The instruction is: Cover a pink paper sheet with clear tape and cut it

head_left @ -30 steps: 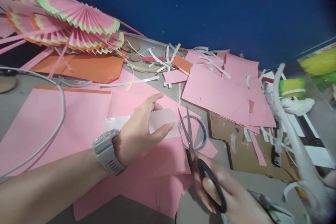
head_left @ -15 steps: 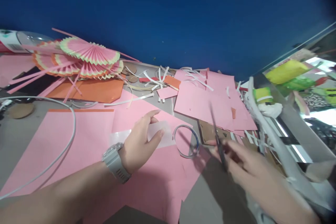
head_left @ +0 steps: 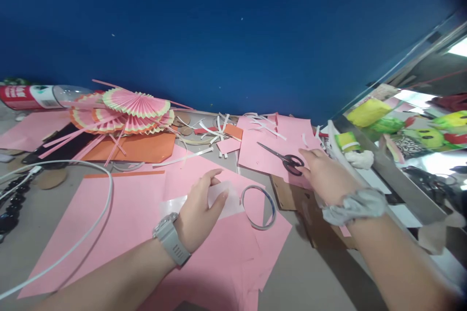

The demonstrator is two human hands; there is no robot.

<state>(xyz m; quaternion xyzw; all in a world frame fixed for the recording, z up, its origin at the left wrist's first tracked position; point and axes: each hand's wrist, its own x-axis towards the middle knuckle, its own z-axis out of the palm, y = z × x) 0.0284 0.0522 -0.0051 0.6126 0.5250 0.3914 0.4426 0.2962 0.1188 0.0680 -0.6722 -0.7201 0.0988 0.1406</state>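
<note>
My left hand [head_left: 202, 209] rests with thumb and fingers apart over a translucent white sheet [head_left: 231, 202], which lies on pink paper [head_left: 124, 218]. Whether the fingers pinch the sheet is hard to see. My right hand [head_left: 324, 172] is at the handles of black scissors [head_left: 291, 163], its fingers spread beside them. The scissors lie on a pink paper stack [head_left: 251, 148], blades pointing up and left. Between my hands a roll of tape [head_left: 258, 207] lies on the pink paper.
Pleated pink paper fans [head_left: 136, 104] lie on orange paper [head_left: 153, 148] at the back left, near a bottle [head_left: 40, 97]. A white cable [head_left: 109, 194] curves across the left. White paper strips [head_left: 221, 129] lie behind, cardboard [head_left: 292, 197] at the right.
The scissors, earlier held up in my right hand, now lie on the pink stack. My right hand has moved up and opened beside them. The view has shifted slightly.
</note>
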